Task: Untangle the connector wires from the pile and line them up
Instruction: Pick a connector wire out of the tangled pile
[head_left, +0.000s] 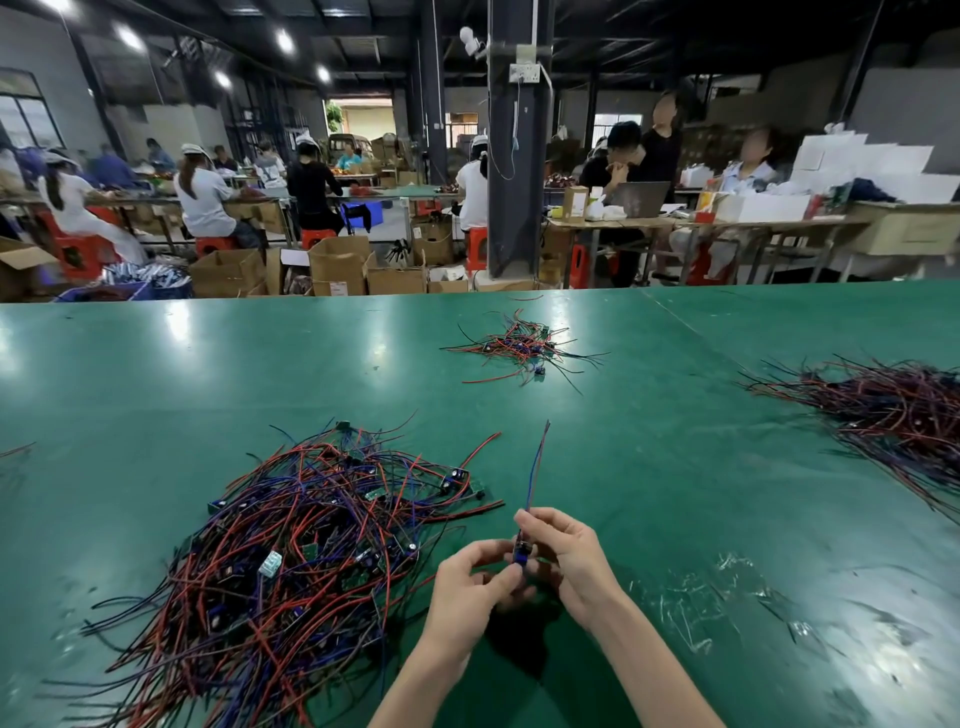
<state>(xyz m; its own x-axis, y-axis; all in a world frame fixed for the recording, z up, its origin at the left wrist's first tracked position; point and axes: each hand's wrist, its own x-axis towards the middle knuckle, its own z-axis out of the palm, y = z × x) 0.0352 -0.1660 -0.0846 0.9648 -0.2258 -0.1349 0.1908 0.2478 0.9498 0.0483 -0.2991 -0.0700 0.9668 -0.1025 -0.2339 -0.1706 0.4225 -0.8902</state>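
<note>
Fingertips of the left hand pinch the small blue end of one connector wire. The right hand grips the same wire just above, with thumb and curled fingers closed round it. Both hands hold it above the green tabletop, near the middle of the near edge, and its thin red and blue strands stand up and away from the person. Just left of the hands, toward the near left corner, lies the tangled pile of red, blue and black wires with small green boards. A smaller heap sits well apart toward the far edge. A dense bundle of wires lies against the right edge. Pale scuff marks show on the surface right of the hands.
</note>
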